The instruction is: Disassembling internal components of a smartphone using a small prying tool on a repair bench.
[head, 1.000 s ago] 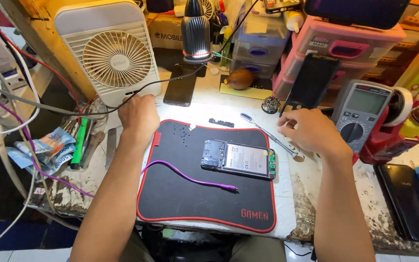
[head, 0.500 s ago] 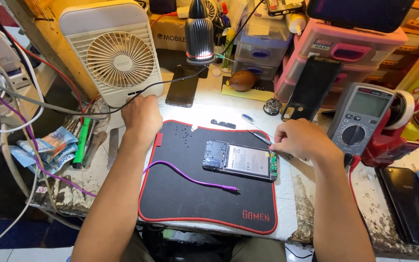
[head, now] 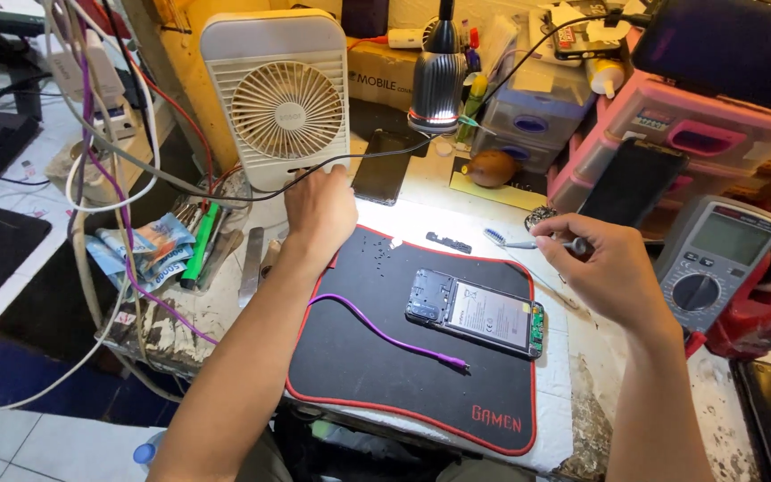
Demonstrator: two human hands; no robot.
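On the far left, paper money (head: 140, 250) and a green pen (head: 200, 245) are lying at the edge of my bench. Next to them, my left hand (head: 319, 207) is resting at the top corner of the black mat (head: 377, 366), just under the white fan (head: 286, 103). I cannot tell if its fingers are open or closed, because I am only seeing the back of it. It does not look like it is holding anything.

A purple cable (head: 385, 335) is curling across the mat. Its end is lying near the open phone (head: 477, 312), which is sitting in the middle of the mat with its back off and its insides showing.

Over to the right, my right hand (head: 604, 268) is pinching a thin tool with a small blue brush tip (head: 518, 241). It is hanging above the bench, up and to the right of the phone, not touching it. A grey meter (head: 716, 263) is standing further right.

I think I am getting ready to brush the phone's insides. For that I need to bring the tip down slowly and softly, and keep the phone from sliding.
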